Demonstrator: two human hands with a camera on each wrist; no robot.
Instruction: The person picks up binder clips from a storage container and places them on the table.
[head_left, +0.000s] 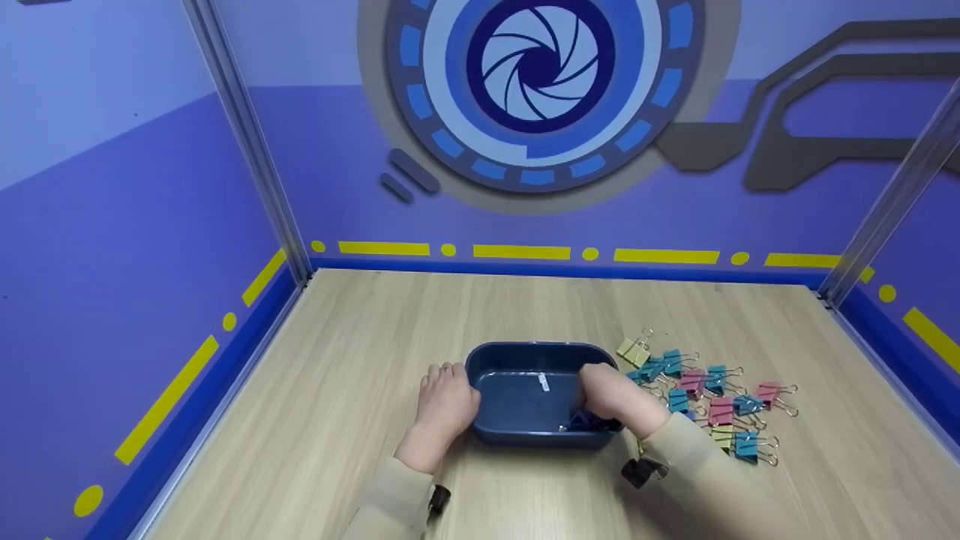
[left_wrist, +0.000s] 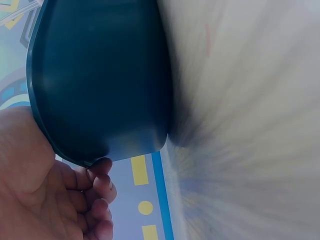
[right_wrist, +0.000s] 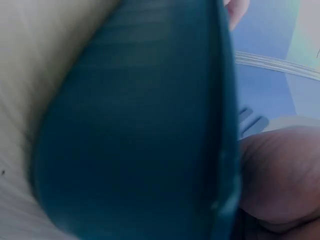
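A dark blue plastic tub (head_left: 517,439) with rounded corners stands on the wooden table. At its left end my left hand (head_left: 448,401) holds the rim; the left wrist view shows curled fingers (left_wrist: 102,182) at the tub's corner. My right hand (head_left: 611,390) reaches over the right end, fingers down inside the tub and hidden. Below it lie dark shapes (head_left: 589,421) with a small metallic glint, too dim to make out. In the right wrist view the tub's wall (right_wrist: 135,125) hides the fingers, so whether they hold anything is unclear.
Several binder clips (head_left: 721,411) in teal, pink and yellow lie in a loose heap right of the tub, partly under the right forearm. A small white patch (head_left: 544,382) shows on the tub's floor. Printed blue panels (head_left: 525,225) wall the table's back and sides.
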